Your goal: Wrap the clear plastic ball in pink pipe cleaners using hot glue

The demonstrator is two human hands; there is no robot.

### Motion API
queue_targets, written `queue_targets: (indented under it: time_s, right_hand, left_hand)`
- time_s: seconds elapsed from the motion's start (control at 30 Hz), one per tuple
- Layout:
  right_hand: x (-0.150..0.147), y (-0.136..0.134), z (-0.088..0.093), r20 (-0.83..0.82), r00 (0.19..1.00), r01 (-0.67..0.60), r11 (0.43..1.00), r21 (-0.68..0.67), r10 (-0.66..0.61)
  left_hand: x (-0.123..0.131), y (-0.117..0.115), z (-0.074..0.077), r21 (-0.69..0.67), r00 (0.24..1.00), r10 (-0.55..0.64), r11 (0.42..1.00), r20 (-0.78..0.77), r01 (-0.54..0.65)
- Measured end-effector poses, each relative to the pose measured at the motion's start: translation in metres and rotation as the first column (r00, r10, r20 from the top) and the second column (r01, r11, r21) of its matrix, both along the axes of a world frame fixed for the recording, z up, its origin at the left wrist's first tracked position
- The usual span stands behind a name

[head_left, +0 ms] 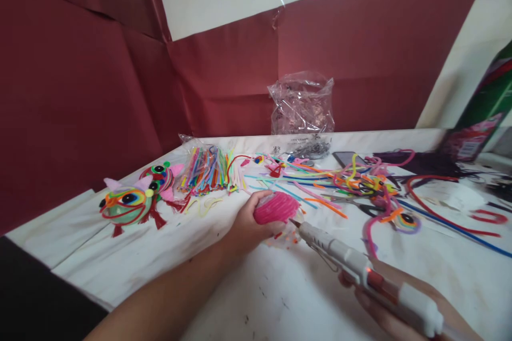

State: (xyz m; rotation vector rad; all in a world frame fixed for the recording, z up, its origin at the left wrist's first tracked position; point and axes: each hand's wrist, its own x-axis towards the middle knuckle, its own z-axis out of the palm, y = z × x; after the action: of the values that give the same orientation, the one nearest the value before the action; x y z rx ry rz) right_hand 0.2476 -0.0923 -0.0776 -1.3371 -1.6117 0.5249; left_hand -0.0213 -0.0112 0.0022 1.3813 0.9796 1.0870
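My left hand point(256, 221) is wrapped round a ball point(278, 208) whose upper side is covered in pink strands, while its lower part looks clear with small orange and red bits. In my right hand point(384, 298) is a white glue gun point(340, 253), held by its grip, with a small orange light glowing on its side. The gun's nozzle points left and is at the ball's right edge; whether it touches I cannot tell. My left fingers on the ball's far side are hidden.
Finished-looking animal ornaments point(128, 208) stand at the left. Behind my left hand lies a bundle of coloured pipe cleaners point(210, 168). Loose pipe cleaners, scissors point(366, 206) and a phone point(348, 159) spread across the right. A clear plastic bag point(304, 106) stands at the back.
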Motion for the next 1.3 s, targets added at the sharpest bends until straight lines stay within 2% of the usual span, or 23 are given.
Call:
queue_targets:
  time_s: [0.17, 0.3, 1.1, 1.3]
  right_hand:
    - [-0.017, 0.0, 0.036, 0.005, 0.99, -0.141, 0.988, -0.057, 0.141]
    - [-0.021, -0.002, 0.05, 0.007, 0.986, -0.166, 0.984, -0.063, 0.167]
    - [-0.02, -0.005, 0.045, -0.087, 0.979, -0.19, 0.977, -0.093, 0.182]
    - [-0.021, -0.007, 0.045, -0.055, 0.982, -0.184, 0.979, -0.09, 0.18]
  left_hand:
    - [-0.001, 0.001, 0.0, 0.006, 0.999, 0.0, 1.0, 0.036, 0.0]
    - [-0.002, 0.001, -0.002, 0.003, 0.999, -0.003, 1.0, 0.038, 0.002]
    - [0.003, -0.004, 0.003, 0.003, 0.999, 0.033, 0.999, 0.003, -0.033]
    - [0.003, -0.004, 0.003, -0.003, 1.0, 0.031, 0.999, 0.001, -0.031]
